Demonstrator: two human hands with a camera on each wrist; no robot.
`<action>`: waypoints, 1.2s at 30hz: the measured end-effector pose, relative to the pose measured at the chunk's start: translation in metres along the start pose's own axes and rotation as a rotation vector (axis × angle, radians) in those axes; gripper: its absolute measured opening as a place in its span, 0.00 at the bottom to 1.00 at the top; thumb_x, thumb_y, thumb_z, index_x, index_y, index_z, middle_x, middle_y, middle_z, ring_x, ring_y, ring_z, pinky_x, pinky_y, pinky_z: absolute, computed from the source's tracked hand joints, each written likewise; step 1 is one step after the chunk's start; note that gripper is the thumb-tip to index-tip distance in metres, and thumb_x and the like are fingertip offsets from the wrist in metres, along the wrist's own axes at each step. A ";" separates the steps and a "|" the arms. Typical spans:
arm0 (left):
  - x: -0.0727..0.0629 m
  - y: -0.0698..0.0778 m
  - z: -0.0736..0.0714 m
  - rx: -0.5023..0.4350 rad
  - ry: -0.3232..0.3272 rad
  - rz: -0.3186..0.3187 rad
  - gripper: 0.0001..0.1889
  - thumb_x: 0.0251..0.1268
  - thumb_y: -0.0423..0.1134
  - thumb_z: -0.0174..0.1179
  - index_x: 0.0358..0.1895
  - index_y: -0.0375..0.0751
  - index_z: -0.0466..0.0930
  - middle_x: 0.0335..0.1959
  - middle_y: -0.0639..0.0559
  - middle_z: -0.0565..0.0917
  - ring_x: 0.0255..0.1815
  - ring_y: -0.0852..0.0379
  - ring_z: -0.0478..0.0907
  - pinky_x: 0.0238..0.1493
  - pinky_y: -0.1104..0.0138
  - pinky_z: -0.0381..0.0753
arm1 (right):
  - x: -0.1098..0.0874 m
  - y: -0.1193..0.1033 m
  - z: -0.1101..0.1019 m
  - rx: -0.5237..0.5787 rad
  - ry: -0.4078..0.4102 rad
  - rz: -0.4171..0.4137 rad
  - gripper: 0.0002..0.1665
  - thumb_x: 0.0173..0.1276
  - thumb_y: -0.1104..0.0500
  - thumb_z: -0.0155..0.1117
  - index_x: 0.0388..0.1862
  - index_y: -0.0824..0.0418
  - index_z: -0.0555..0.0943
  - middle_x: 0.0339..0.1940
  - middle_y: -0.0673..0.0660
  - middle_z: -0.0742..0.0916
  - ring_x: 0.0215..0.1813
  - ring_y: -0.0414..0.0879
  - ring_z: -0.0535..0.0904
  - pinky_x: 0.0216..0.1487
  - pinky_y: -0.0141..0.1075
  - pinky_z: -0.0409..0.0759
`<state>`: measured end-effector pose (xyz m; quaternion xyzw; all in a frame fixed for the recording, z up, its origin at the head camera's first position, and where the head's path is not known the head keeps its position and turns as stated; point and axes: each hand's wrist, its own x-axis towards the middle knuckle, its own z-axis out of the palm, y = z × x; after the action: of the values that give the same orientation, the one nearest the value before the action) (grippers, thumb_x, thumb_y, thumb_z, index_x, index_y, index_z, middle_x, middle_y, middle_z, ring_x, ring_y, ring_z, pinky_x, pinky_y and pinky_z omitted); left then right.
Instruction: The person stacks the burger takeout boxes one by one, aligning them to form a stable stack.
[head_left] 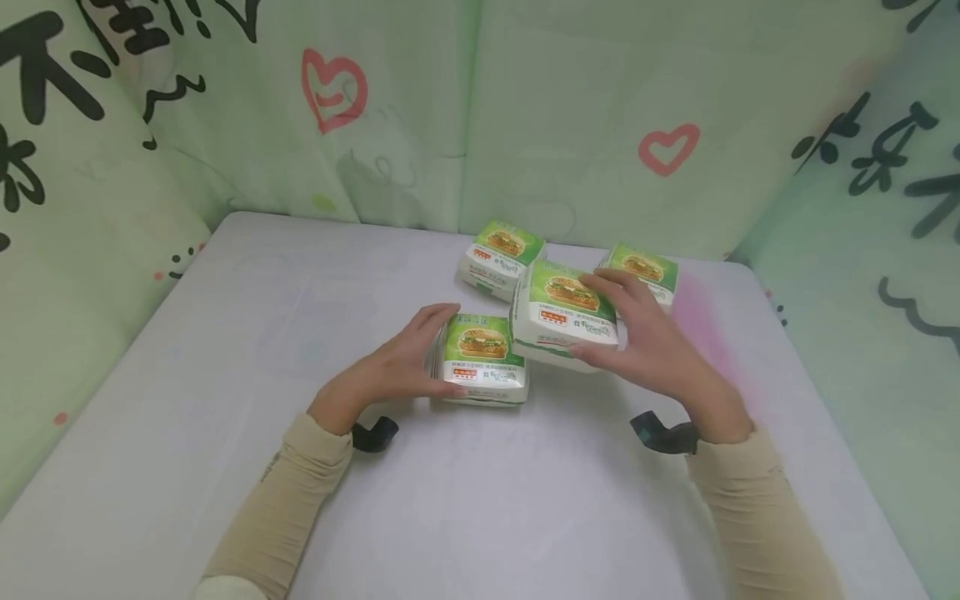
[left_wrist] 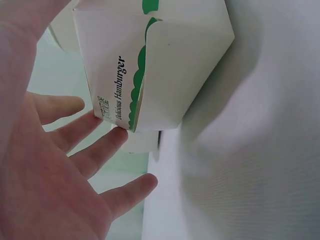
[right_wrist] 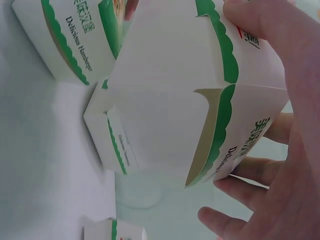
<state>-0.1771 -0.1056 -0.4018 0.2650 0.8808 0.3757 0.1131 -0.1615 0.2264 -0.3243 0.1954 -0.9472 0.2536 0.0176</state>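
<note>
The relation that matters most appears to be between the two held boxes: the raised box sits just right of and slightly behind the front-left box, overlapping its right edge from the head view; whether their sides touch cannot be told; the right hand clasps the raised box from its right, thumb along the near side and fingers towards the far side, with the box tilted and apparently off the table; the left hand clasps the front-left box from its left, thumb at the near side and fingertips against the far side, the little finger clear of it in the wrist view; each box is roughly square from above, so no long axis stands out; beyond them, the rear-left box lies behind the raised box, between the two hands, while the rear-right box lies just behind the right hand, partly hidden by it and clearly nearer to that hand; counted, there are four boxes, two hands, one table, and two red hearts, a left heart and a right heart, on the green cloth behind
</note>
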 end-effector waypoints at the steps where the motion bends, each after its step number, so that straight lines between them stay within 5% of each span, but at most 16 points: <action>1: 0.000 0.000 0.000 -0.002 -0.001 -0.001 0.62 0.47 0.58 0.76 0.80 0.46 0.44 0.79 0.50 0.51 0.79 0.50 0.53 0.77 0.52 0.59 | 0.001 -0.002 0.001 0.004 -0.006 -0.005 0.51 0.58 0.42 0.74 0.77 0.49 0.61 0.78 0.57 0.61 0.73 0.59 0.60 0.63 0.59 0.70; 25: -0.001 -0.003 0.003 -0.078 0.034 0.026 0.58 0.44 0.52 0.79 0.78 0.51 0.50 0.75 0.51 0.58 0.77 0.52 0.56 0.77 0.52 0.60 | 0.025 -0.038 0.032 -0.019 -0.053 -0.194 0.51 0.53 0.36 0.76 0.74 0.46 0.66 0.74 0.54 0.66 0.70 0.52 0.65 0.65 0.52 0.74; 30: -0.002 -0.005 0.002 -0.137 0.043 -0.001 0.63 0.41 0.52 0.81 0.80 0.57 0.45 0.76 0.52 0.57 0.78 0.53 0.54 0.77 0.50 0.58 | 0.028 -0.044 0.034 -0.027 -0.040 -0.231 0.51 0.53 0.36 0.76 0.73 0.46 0.67 0.72 0.57 0.67 0.68 0.53 0.67 0.63 0.52 0.75; 36: -0.001 -0.007 0.004 -0.176 0.057 0.045 0.69 0.38 0.49 0.83 0.81 0.58 0.38 0.77 0.50 0.57 0.78 0.52 0.54 0.78 0.50 0.57 | 0.028 -0.046 0.040 -0.030 -0.062 -0.233 0.50 0.54 0.35 0.74 0.74 0.45 0.66 0.71 0.58 0.66 0.64 0.54 0.71 0.58 0.51 0.78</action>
<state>-0.1776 -0.1077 -0.4099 0.2631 0.8411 0.4615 0.1021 -0.1671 0.1598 -0.3338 0.3114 -0.9218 0.2297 0.0207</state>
